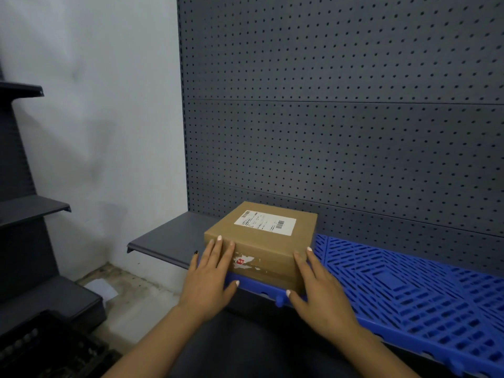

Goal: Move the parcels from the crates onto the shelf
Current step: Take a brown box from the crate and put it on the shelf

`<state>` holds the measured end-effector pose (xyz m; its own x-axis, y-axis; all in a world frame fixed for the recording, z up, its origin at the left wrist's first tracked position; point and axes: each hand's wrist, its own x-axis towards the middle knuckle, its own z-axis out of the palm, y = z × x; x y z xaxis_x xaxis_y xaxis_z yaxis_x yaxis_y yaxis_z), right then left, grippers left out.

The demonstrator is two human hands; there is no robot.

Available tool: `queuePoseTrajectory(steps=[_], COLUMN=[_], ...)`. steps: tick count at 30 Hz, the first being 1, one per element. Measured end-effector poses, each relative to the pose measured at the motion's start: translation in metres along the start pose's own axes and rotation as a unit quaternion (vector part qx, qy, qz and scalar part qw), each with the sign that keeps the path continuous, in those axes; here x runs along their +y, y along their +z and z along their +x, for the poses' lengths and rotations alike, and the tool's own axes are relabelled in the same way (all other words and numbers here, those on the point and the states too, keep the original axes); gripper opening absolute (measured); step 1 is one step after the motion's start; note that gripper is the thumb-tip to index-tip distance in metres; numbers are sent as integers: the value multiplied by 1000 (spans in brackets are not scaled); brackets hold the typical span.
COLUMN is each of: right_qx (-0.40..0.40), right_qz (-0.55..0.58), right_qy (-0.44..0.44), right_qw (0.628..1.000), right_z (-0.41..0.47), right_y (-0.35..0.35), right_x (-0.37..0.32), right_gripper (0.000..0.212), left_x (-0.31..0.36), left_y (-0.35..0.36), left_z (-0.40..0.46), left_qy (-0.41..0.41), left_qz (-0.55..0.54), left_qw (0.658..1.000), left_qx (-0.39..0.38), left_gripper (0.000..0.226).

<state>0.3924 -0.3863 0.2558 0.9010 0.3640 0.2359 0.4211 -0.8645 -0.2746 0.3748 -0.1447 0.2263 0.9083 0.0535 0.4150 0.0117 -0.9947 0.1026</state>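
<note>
So both hands are flat with straight fingers, left hand [210, 276] and right hand [319, 290] pressing the near face of the parcel [261, 241], which already sits on the shelf [169, 238], partly on the blue mat [409, 290]. The crate [46, 347] contents are unclear. The white label [266, 223] text is too small to read.

Two bare forearms reach forward from the near edge, wrists straight. The left hand [210, 279] and right hand [319, 293] lie palm-down with fingers straight and slightly spread, fingertips pointing to the far side, thumbs angled inward toward each other.
</note>
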Motion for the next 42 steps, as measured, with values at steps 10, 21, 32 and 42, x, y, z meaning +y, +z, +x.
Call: queuePoseTrajectory(steps=[10,21,32,42], right_qx=[31,8,17,34], right_qz=[-62,-44,-44,-44], right_qy=[-30,-53,-60,-79], right_qw=[997,998,997,995], right_z=[7,15,16,5], right_y=[5,5,11,4], right_x=[-10,-14,-18,-19], right_gripper=[79,83,80,77], left_x=[21,33,24,17], left_y=[-9,-2,4,-27], left_z=[15,31,27,12], left_qy=[39,39,30,56], left_qz=[5,11,1,-23], left_qw=[999,999,1000,998], left_qx=[-3,-15,3,7], left_gripper=[94,87,84,85])
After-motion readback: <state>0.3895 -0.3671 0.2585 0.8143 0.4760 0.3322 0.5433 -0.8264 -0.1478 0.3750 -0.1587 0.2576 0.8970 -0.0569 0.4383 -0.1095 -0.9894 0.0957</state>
